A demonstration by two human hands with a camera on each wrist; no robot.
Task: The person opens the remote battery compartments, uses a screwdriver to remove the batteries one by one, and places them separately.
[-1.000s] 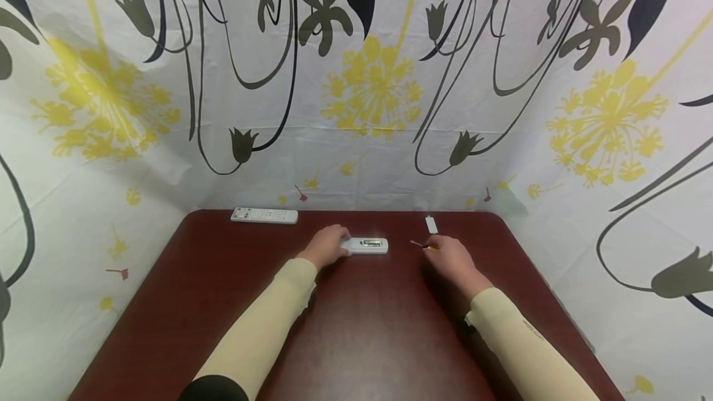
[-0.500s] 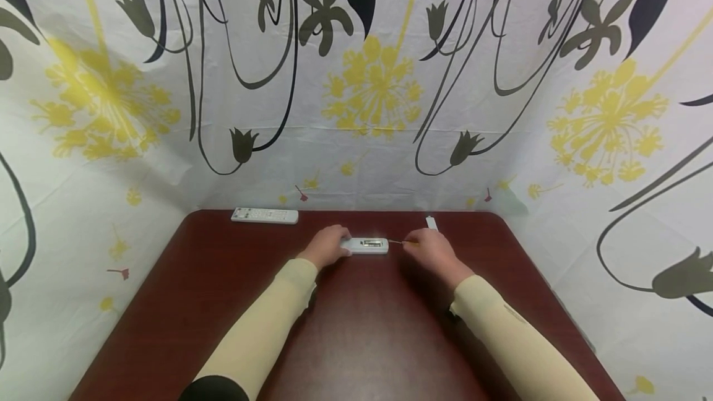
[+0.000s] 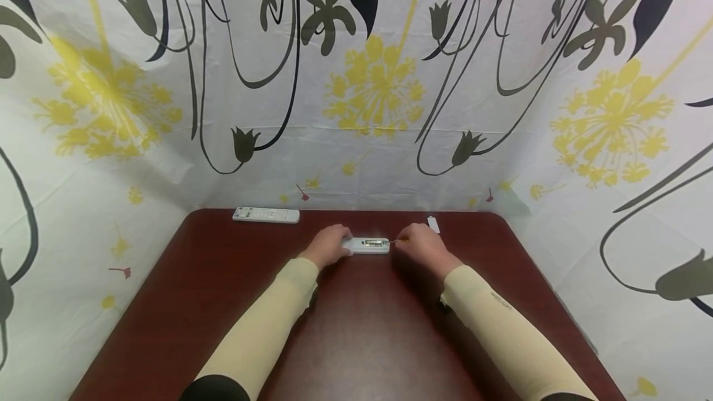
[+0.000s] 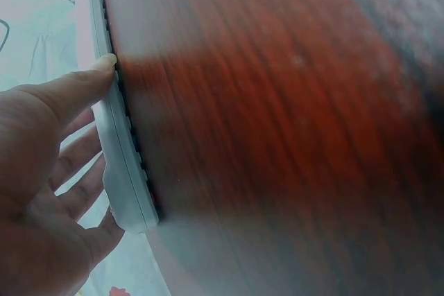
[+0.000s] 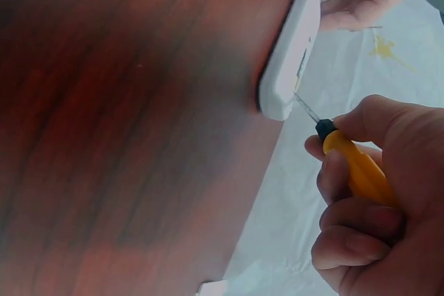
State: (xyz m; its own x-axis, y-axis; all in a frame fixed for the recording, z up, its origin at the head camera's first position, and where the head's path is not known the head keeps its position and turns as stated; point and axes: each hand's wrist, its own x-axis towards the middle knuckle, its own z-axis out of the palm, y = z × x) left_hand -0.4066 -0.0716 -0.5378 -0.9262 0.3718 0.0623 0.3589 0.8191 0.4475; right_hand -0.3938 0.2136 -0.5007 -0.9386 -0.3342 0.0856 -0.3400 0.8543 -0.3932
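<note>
remotes [image 3: 366, 245]: 2; left hand [image 3: 330, 245] grips one; right hand [image 3: 421, 244] grips 1 screwdriver [image 5: 354, 163]; cover [image 3: 432, 224]: 1

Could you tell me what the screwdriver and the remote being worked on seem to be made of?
Screwdriver: thin grey shaft, apparently metal, black collar, smooth yellow handle that looks plastic, gripped by the right hand. Remote: pale grey matte shell with a seam along its edge, likely moulded plastic, held by the left hand.
</note>
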